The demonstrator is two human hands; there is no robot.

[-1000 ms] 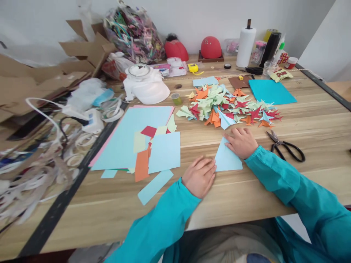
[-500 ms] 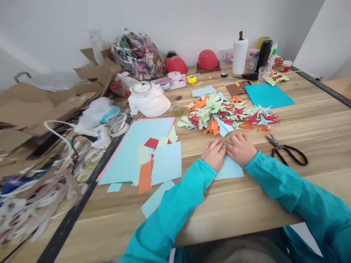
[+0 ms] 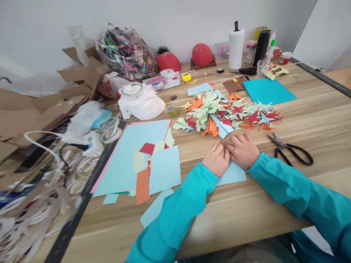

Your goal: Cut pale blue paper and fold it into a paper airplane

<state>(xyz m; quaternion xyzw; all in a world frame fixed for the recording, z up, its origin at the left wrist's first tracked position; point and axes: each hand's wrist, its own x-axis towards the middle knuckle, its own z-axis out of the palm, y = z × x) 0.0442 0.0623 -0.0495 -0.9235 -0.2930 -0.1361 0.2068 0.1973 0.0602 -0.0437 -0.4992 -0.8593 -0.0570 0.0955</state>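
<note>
Head view: left hand (image 3: 216, 159) and right hand (image 3: 245, 150) meet on a pale blue paper (image 3: 233, 174) on the table (image 3: 246, 215), and I can't tell whether either grip pinches it; behind, a clear bag (image 3: 146, 62) bulges with multicoloured bits (image 3: 120, 53), while a pink-lidded tub (image 3: 250, 52) stands near a clear cup (image 3: 263, 68)

A plain, pale grey wall (image 3: 178, 18) rises behind the broad wooden table (image 3: 263, 212), and over to the right it turns a corner into a whiter side wall (image 3: 329, 40). I see streaky brown grain across the tabletop, a dark strip (image 3: 72, 230) running down its left side, and soft, diffuse light over everything.
</note>
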